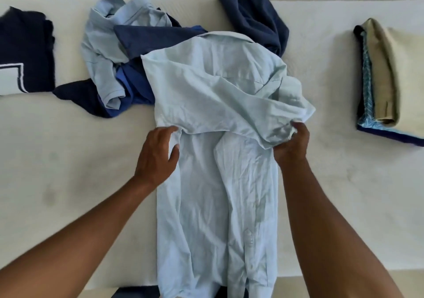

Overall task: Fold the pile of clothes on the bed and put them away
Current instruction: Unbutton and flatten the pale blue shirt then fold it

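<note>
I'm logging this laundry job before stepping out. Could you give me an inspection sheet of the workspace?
Surface: bed with a pale cover and a few faint marks.
Job's things: pale blue shirt lying lengthwise in the middle, collar at the far end, crumpled. Unfolded pile of blue clothes behind it on the left. Dark blue garment behind it. Folded stack on the right. Navy folded piece on the left.
Clutter: nothing seen.
Grippers: left hand grips the shirt's left edge. Right hand grips bunched cloth on its right.
Cables: nothing seen.
Surroundings: dark shape below the near bed edge, cannot identify.
</note>
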Motion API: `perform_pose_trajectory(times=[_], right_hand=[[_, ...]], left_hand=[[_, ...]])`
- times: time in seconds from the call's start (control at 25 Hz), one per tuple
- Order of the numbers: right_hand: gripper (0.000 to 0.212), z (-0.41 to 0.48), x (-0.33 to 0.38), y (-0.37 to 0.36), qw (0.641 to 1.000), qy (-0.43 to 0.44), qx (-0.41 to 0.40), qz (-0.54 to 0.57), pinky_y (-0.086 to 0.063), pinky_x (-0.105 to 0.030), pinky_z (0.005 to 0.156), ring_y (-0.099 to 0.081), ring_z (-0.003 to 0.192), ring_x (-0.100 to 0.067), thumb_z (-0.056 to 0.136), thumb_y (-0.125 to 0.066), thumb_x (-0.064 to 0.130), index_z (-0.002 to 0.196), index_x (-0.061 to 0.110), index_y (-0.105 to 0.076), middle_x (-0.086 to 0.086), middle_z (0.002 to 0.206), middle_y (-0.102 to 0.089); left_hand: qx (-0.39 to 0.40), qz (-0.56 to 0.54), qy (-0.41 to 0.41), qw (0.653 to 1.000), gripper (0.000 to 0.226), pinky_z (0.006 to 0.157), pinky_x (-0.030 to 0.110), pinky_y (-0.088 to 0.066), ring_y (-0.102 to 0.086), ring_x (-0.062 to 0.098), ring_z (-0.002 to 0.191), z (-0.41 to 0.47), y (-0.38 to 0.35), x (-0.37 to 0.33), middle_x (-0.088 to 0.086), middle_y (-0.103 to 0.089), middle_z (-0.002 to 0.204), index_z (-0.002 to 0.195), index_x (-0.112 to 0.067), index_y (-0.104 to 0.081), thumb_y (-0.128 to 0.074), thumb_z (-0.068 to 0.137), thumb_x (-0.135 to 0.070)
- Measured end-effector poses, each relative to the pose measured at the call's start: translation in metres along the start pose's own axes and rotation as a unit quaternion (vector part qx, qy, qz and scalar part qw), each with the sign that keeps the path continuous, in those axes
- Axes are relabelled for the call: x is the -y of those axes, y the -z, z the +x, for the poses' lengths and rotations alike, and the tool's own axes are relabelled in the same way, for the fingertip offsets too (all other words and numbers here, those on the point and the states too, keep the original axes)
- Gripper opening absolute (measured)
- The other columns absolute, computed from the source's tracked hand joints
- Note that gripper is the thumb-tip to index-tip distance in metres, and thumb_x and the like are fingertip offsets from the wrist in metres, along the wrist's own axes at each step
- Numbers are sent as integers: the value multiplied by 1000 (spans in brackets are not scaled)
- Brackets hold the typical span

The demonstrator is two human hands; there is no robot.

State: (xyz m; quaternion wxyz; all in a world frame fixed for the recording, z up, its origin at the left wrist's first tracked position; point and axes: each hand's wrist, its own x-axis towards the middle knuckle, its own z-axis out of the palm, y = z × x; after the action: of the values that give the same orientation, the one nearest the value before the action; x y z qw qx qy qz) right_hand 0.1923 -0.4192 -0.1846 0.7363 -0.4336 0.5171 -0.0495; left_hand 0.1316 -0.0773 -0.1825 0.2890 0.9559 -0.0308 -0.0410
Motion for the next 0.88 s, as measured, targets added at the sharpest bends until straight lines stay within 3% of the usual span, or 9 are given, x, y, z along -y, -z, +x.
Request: perform_pose_trajectory(times=[0.16, 0.24, 0.32, 0.44, 0.52, 0.6, 0.68, 0.8, 0.88], right_hand=[[14, 1, 48, -45, 985, 146, 30, -86, -56, -27, 71, -71, 77, -7, 85, -69, 20, 94, 10, -73, 5, 85, -74], [12, -43, 56, -71, 960, 220, 111, -132, -53, -31, 75, -63, 78, -9, 86, -66, 21, 91, 12, -71, 2, 86, -68], [16, -110, 37, -73, 902, 322, 203, -204, -51, -33, 81, -60, 86, -10, 91, -66, 18, 98, 6, -73, 1, 94, -69], [19, -192, -27, -20, 731, 486, 371, -302, -46, -39, 108, -59, 127, -24, 91, -63, 1, 105, -2, -75, -8, 131, -67], [34, -217, -77, 28, 628, 515, 441, -382, -34, -50, 120, -39, 149, -34, 82, -57, -8, 100, 10, -81, -13, 150, -55], [36, -211, -122, 68, 591, 500, 432, -463, -29, -54, 123, -25, 156, -35, 85, -63, -6, 104, 19, -81, -12, 161, -42], [34, -209, -163, 104, 644, 429, 359, -522, -34, -43, 122, -28, 156, -27, 96, -71, 15, 129, 23, -69, -5, 166, -34], [55, -226, -190, 132, 810, 184, 218, -513, -52, -36, 103, -61, 121, -12, 94, -71, 48, 141, 26, -52, 8, 134, -60], [44, -238, -197, 139, 835, 55, 192, -512, -51, -25, 88, -67, 109, -12, 95, -67, 52, 129, 24, -59, 15, 108, -68]], left_hand=[[-27, -89, 85, 992, 37, 94, 31, -52, -63, 15, 109, -42, 8, -10, -2, -68, 118, 132, -16, -61, -61, 96, -9], [-43, -229, 206, 950, 25, 80, 34, -58, -72, 14, 87, -55, 32, -24, -1, -75, 97, 119, -17, -67, -58, 98, -7], [-43, -407, 310, 858, 19, 75, 43, -58, -74, 26, 78, -65, 56, -36, 15, -76, 94, 112, -10, -71, -56, 103, -16], [58, -619, 387, 681, 64, 78, 43, -58, -73, 36, 91, -86, 85, -44, 29, -71, 116, 129, -1, -64, -39, 105, -55], [125, -722, 410, 544, 88, 90, 45, -59, -70, 38, 109, -116, 85, -38, 25, -68, 125, 137, -3, -62, -33, 97, -76], [141, -747, 438, 480, 99, 109, 48, -47, -59, 39, 128, -150, 69, -30, 21, -65, 133, 138, -4, -62, -39, 88, -86], [164, -675, 448, 563, 88, 111, 45, -45, -60, 35, 126, -183, 45, -19, 13, -70, 122, 131, -5, -66, -57, 84, -79], [188, -354, 388, 830, 63, 97, 35, -55, -70, 17, 109, -226, 13, -13, -10, -75, 112, 123, -27, -68, -84, 73, -63], [161, -229, 369, 886, 56, 91, 33, -56, -68, 14, 102, -243, 5, -9, -9, -73, 112, 123, -26, -66, -86, 77, -51]])
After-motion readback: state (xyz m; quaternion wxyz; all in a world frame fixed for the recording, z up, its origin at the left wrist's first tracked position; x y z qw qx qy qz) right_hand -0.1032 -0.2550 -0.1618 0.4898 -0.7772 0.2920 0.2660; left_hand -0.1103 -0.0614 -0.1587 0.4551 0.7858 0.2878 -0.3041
